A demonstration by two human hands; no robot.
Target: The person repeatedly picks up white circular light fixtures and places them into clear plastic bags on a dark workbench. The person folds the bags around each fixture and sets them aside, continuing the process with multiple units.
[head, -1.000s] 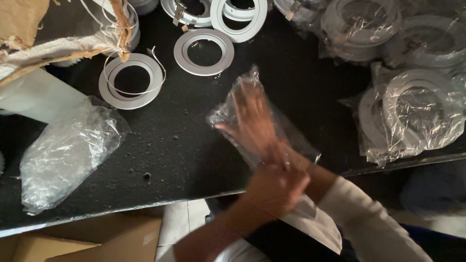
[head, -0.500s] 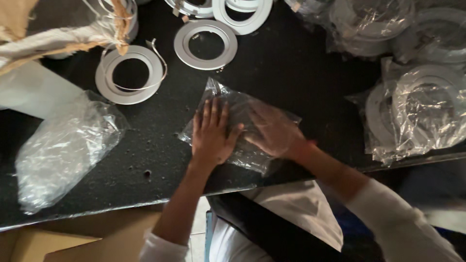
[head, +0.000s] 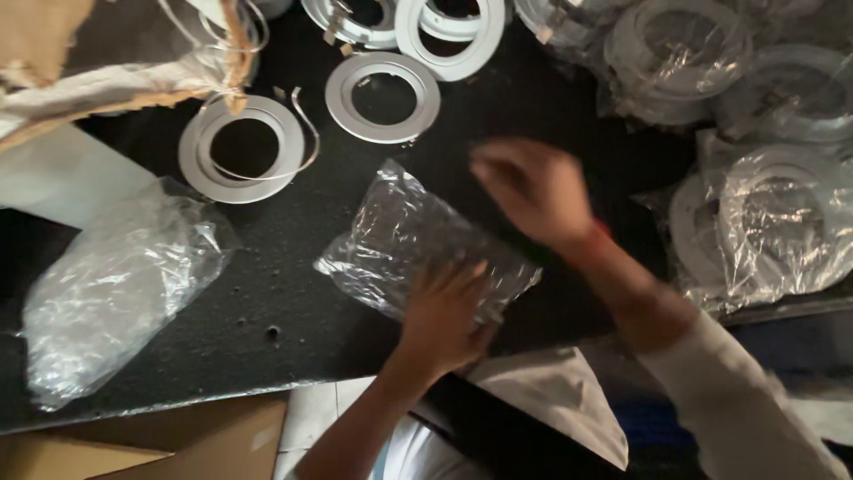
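On a black work table (head: 293, 293), seen from above by a head-worn camera, a person works with two bare hands. Their left hand (head: 444, 316) lies flat, fingers spread and closed on nothing, pressing down the near end of a small clear plastic bag (head: 409, 240) that rests flat at the middle of the table. Their right hand (head: 533, 191) hangs above the table just past the bag's far right corner — open, fingers loosely apart, holding nothing, and blurred by motion, so whether it touches the bag cannot be told.

As for progress, the bag under the left hand looks empty and flattened, with no ring inside it yet. Bare white metal rings wait unbagged at the far side: one ring (head: 382, 96) lies just beyond the bag, another ring with loose wire clips (head: 240, 147) sits to its left, and more crowd the top edge (head: 444, 27). At the right, a heap of rings already wrapped in clear plastic (head: 764, 213) suggests part of the packing is done — though several pieces remain.

At the left, a crumpled bundle of clear plastic (head: 115, 284) lies well apart from the hands. Torn brown cardboard (head: 98, 62) shows at the top left, and a cardboard box edge (head: 151, 444) below the table's near rim.
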